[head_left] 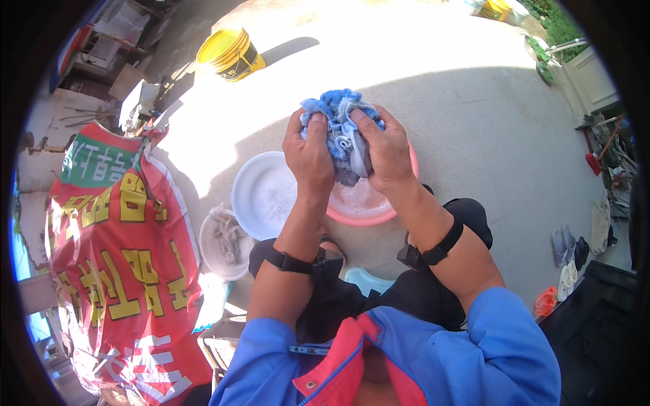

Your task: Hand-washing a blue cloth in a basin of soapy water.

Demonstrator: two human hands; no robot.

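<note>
A bunched, wet-looking blue and grey-white cloth [339, 134] is held up between my two hands, above a pink basin [355, 218]. My left hand [312, 149] grips its left side, thumb on top. On its right side my right hand [386, 149] is closed in the same way. The pink basin holds cloudy, sudsy water and is partly hidden by my hands and forearms. Left of it stands a pale blue-white basin [264, 195] with foamy water. A smaller whitish basin [207, 248] beside that one holds a crumpled greyish cloth [229, 236].
A yellow bucket [228, 55] stands on the concrete at the upper left. A large red printed banner [122, 243] drapes over something at left. Several slippers [563, 246] lie at right, near a black container [589, 314]. A light-blue stool [368, 280] shows between my knees.
</note>
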